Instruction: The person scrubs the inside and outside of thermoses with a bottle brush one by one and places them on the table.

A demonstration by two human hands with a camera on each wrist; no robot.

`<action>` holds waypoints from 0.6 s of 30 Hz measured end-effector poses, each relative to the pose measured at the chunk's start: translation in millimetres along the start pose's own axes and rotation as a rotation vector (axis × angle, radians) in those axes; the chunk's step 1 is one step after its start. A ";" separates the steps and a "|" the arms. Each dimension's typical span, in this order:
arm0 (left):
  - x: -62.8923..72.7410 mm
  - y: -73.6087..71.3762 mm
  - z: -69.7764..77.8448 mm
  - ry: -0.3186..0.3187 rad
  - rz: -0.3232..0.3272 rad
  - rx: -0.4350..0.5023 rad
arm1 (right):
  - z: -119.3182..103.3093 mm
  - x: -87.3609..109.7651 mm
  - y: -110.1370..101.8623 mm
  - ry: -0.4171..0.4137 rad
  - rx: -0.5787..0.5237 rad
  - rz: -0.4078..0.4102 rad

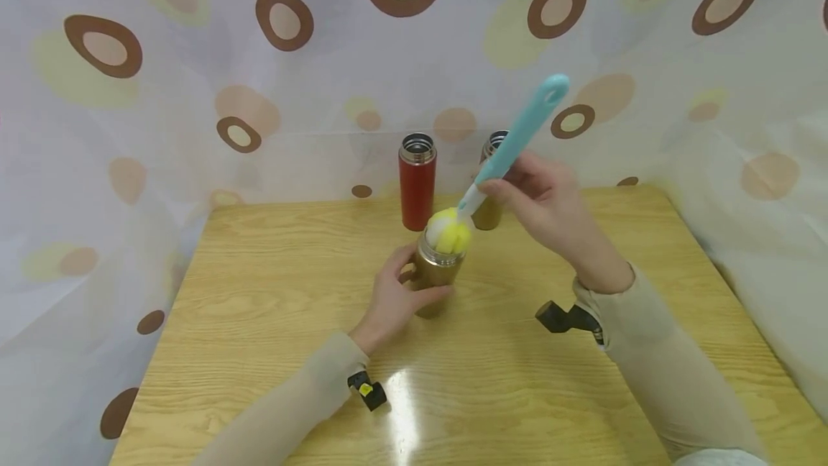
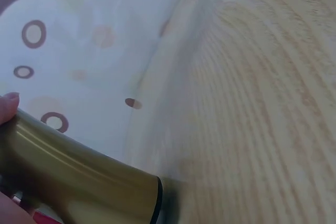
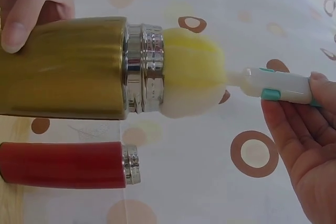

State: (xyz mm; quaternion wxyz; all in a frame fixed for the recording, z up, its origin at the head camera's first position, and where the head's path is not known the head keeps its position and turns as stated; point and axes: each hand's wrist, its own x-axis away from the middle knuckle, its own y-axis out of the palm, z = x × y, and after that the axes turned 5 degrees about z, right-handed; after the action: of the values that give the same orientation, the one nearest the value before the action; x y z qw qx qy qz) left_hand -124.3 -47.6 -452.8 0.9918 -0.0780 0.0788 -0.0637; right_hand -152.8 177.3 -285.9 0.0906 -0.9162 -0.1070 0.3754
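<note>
My left hand (image 1: 392, 302) grips a gold metal flask (image 1: 433, 276), fingers and thumb round its body. The flask has no lid, and its steel threaded neck (image 3: 144, 69) shows in the right wrist view. At its mouth sits the yellow and white sponge head (image 3: 194, 69) of a bottle brush, bulging out above the rim. My right hand (image 1: 550, 207) pinches the white and light-blue brush handle (image 1: 522, 128) near its lower end; the handle slants up to the right. In the left wrist view the flask's lower body (image 2: 89, 177) lies close over the table.
Behind the gold flask, a lidless red flask (image 1: 417, 191) stands upright on the wooden table (image 1: 291, 293). To its right stands another open gold flask (image 1: 488, 217), partly hidden by the brush and right hand. A circle-patterned curtain (image 1: 323, 92) hangs at the back and sides.
</note>
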 end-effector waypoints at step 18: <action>-1.6 -13.0 8.7 0.083 0.039 -0.096 | 8.7 12.4 -4.1 0.034 -0.050 0.128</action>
State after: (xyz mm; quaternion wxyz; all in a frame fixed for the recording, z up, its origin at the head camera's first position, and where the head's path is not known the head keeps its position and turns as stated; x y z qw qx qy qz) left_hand -125.9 -58.8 -442.0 0.9838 -0.1214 0.1242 -0.0436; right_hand -150.9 185.3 -299.4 0.0451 -0.9294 -0.0560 0.3619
